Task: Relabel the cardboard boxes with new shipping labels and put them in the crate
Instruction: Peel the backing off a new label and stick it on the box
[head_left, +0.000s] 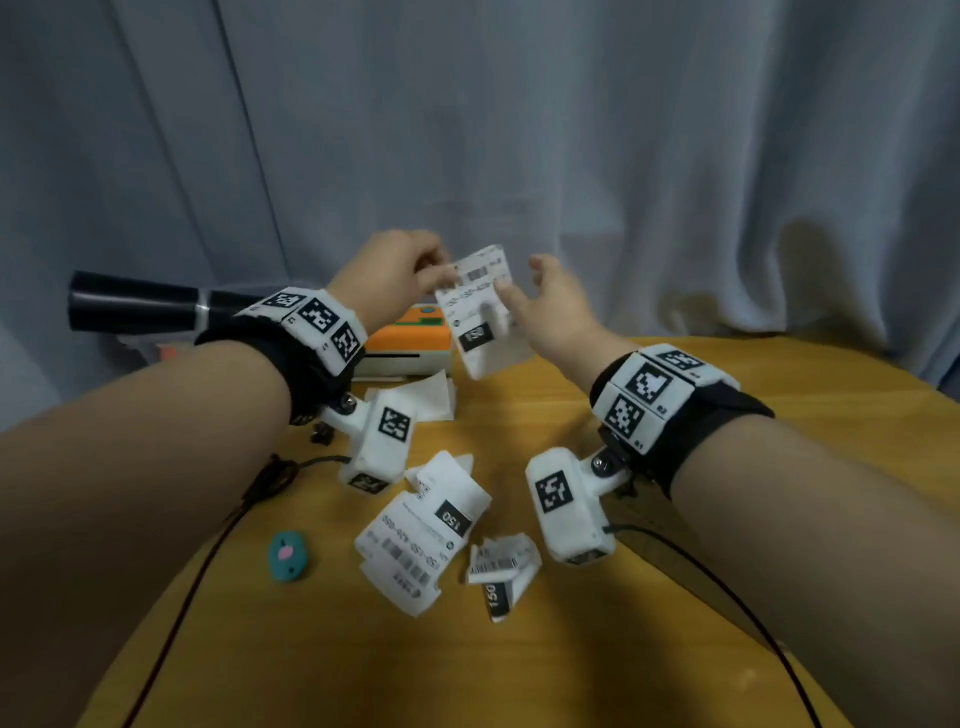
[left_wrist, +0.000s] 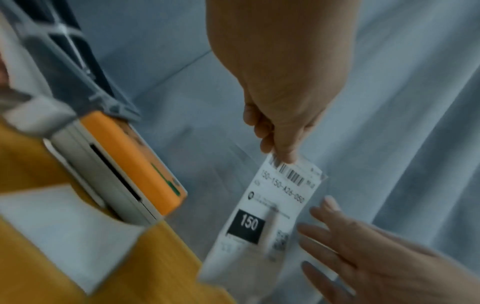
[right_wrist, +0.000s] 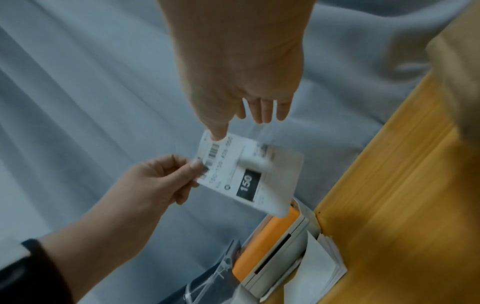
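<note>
Label (head_left: 480, 312) held in the air above the table's (head_left: 675, 519) far edge, over the orange printer (head_left: 410, 338). Left hand (head_left: 395, 275) pinching its top corner at the barcode; right hand (head_left: 556, 306) loose, fingers spread, index tip touching the label's edge. Judged feather-light, limp and prone to curl, with a sticky back likely to cling once peeled. Best taken by corners and edges only, kept taut between both hands. More labels (head_left: 421, 535) crumpled near the table's middle. No box or crate seen
</note>
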